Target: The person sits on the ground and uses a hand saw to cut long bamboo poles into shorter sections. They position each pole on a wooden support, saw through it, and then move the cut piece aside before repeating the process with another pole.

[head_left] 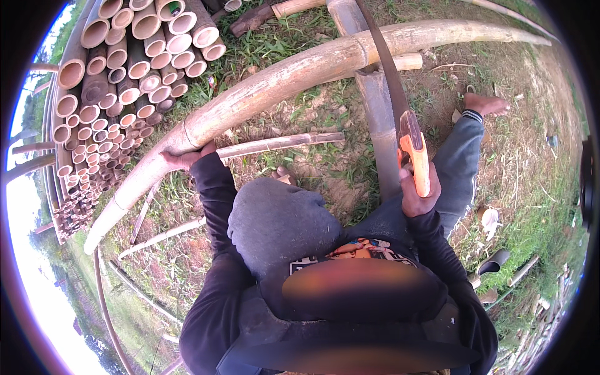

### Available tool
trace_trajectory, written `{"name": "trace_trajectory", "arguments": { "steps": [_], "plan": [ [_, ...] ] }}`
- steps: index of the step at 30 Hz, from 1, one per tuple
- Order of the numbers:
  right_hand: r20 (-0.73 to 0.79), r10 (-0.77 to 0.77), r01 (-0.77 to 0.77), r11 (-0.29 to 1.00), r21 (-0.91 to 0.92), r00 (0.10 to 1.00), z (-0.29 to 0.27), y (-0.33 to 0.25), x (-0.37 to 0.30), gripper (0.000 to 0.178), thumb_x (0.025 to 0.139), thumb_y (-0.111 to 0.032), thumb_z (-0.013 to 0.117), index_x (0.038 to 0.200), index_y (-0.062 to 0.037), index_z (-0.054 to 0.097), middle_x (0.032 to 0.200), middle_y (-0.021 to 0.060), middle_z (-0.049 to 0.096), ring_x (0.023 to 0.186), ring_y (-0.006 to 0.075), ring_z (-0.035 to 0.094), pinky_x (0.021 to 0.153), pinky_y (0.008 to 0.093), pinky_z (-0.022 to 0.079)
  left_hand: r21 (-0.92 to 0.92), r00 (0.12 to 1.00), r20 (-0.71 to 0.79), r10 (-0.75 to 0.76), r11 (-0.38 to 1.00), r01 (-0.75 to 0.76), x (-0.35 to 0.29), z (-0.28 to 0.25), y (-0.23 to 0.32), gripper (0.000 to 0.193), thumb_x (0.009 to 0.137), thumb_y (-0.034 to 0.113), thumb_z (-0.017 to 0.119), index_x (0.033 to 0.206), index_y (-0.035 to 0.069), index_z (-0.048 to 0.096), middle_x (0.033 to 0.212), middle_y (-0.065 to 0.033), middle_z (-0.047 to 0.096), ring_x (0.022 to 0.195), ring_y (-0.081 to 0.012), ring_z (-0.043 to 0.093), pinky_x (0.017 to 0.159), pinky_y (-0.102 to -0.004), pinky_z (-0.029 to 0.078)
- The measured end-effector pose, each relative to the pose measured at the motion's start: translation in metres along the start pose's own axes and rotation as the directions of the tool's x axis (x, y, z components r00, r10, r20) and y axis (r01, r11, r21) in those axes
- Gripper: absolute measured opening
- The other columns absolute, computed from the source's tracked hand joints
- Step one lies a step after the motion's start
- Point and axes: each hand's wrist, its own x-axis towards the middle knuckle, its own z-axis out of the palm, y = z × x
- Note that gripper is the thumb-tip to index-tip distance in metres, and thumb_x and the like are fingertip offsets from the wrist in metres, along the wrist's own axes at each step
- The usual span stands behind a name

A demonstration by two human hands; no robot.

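A long, thick bamboo pole (269,87) crosses in front of me, curving from the lower left to the upper right. My left hand (186,159) grips its near side close to a joint, fingers partly hidden. In my right hand (421,195) is a hand saw (416,156), held by its orange handle. Its dark blade points away from me and passes across the pole near the support; whether the teeth touch the bamboo I cannot tell. Under the pole stands a grey bamboo support (377,112), near my right leg.
Many cut bamboo poles (128,69) are stacked at the far left, hollow ends toward me. A thinner bamboo piece (281,145) lies below the large pole. My bare right foot (486,104) rests on the grassy ground. A short bamboo offcut (494,262) lies at the right.
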Motion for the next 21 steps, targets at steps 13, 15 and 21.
{"name": "trace_trajectory", "arguments": {
  "steps": [13,15,21],
  "plan": [
    [0.055,-0.005,0.002,0.999,0.053,0.998,-0.002,0.014,0.009,0.020,0.091,-0.006,0.076,0.108,0.0000,0.067,0.088,0.0003,0.065,0.076,0.0093,0.059,0.073,0.0263,0.049,0.147,0.938,0.078,-0.338,0.934,0.325,-0.073,-0.003,-0.088,0.101,0.074,0.072,0.076,0.154,0.016,0.048,0.156,-0.0158,0.051,0.146,-0.0409,0.047,0.120,-0.0722,0.033],
    [0.064,0.013,-0.018,0.997,0.081,0.998,0.003,0.021,0.012,0.021,0.091,-0.008,0.078,0.108,0.0000,0.069,0.090,0.0013,0.067,0.079,0.0101,0.061,0.075,0.0267,0.050,0.160,0.919,0.122,-0.376,0.921,0.356,-0.073,-0.006,-0.088,0.101,0.075,0.074,0.076,0.154,0.016,0.048,0.158,-0.0151,0.049,0.146,-0.0406,0.046,0.120,-0.0715,0.033],
    [0.054,-0.029,0.023,0.995,0.095,0.998,0.012,0.020,0.018,0.033,0.096,-0.023,0.080,0.117,0.0004,0.067,0.102,0.0061,0.070,0.091,0.0137,0.065,0.086,0.0312,0.053,0.464,0.596,0.078,-0.800,0.558,0.688,-0.092,-0.012,-0.070,0.093,0.086,0.067,0.077,0.155,0.014,0.046,0.140,-0.0156,0.064,0.126,-0.0350,0.065,0.106,-0.0576,0.051]
  ]
}}
